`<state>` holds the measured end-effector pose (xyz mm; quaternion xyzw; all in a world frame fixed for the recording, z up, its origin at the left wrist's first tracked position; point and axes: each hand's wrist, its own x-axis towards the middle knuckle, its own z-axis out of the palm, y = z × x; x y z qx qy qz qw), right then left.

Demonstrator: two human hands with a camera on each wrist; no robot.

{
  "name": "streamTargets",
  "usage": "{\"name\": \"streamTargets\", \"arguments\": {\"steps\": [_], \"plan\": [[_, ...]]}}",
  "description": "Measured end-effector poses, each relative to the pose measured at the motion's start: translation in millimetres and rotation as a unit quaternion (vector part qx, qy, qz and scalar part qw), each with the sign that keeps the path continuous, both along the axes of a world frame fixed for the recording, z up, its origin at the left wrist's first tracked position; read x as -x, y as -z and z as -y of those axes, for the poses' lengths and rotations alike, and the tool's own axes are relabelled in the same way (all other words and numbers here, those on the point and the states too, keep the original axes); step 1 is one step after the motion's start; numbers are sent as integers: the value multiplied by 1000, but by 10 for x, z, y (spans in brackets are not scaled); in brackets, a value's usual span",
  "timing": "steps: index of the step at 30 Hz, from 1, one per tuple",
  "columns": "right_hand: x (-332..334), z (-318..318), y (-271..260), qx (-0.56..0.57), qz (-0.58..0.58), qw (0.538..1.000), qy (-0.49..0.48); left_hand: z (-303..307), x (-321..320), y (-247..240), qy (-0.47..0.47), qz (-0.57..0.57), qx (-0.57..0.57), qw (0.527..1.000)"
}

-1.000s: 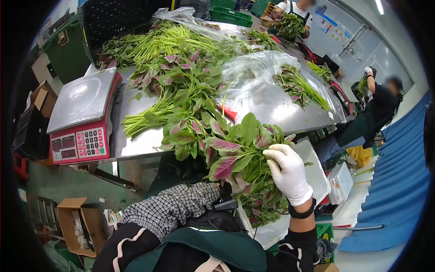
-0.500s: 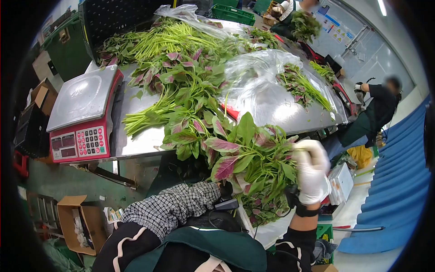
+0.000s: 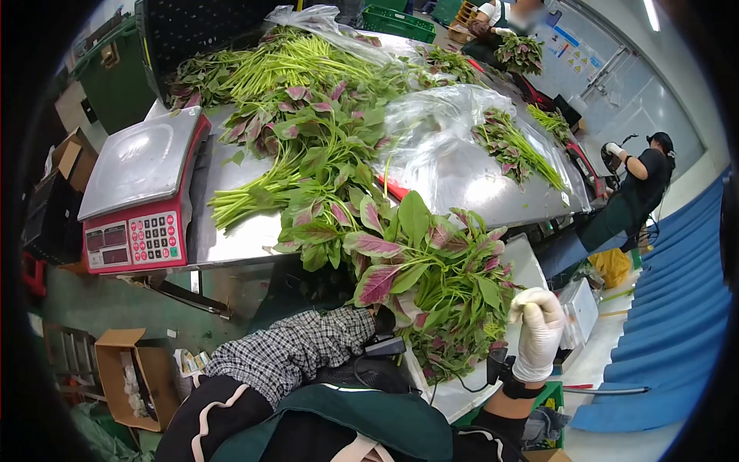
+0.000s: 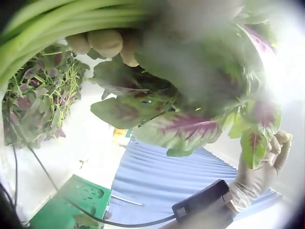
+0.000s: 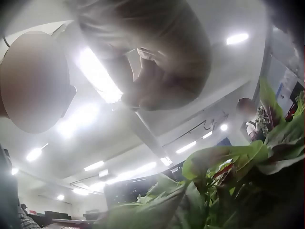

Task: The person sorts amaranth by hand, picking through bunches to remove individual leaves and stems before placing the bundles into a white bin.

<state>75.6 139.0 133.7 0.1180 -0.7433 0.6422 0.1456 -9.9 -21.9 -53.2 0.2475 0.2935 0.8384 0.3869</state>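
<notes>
A bunch of leafy greens point(image 3: 412, 258) with purple-centred leaves and green stems point(image 4: 62, 21) hangs in front of the body. My gloved left hand point(image 4: 106, 44) grips it, fingers curled round the stems in the left wrist view. In the head view that hand is hidden under leaves, beyond the checked sleeve point(image 3: 300, 343). To the right of the bunch, my white-gloved right hand point(image 3: 539, 329) is raised apart from the leaves. Its fingers are curled towards the thumb, and nothing shows between them in the right wrist view. Below lies a white bin point(image 3: 525, 258) with loose leaves point(image 4: 45, 95).
Left stands a red scale point(image 3: 135, 200) on the metal table point(image 3: 493, 196). More greens point(image 3: 296, 69) are heaped behind, beside clear plastic point(image 3: 439, 115). A cardboard box point(image 3: 138, 377) sits low left, a green crate point(image 3: 550, 400) low right. Two other people work farther back.
My right hand has drawn away from the leaves, moving right and down towards the body. The bunch in my left hand stays nearly in place.
</notes>
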Motion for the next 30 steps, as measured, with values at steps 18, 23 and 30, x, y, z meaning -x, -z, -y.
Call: {"name": "streamTargets", "arguments": {"steps": [18,23,30], "plan": [[-302,-138,920,-334,269,899,-92,-179,-146,92,106,110,-205,967],[-304,-41,1337,119,403,861,-285,-74,-172,-398,30,127,-75,989],[-189,100,1382,113,380,889,-231,-94,-99,-137,7,52,-33,998]]}}
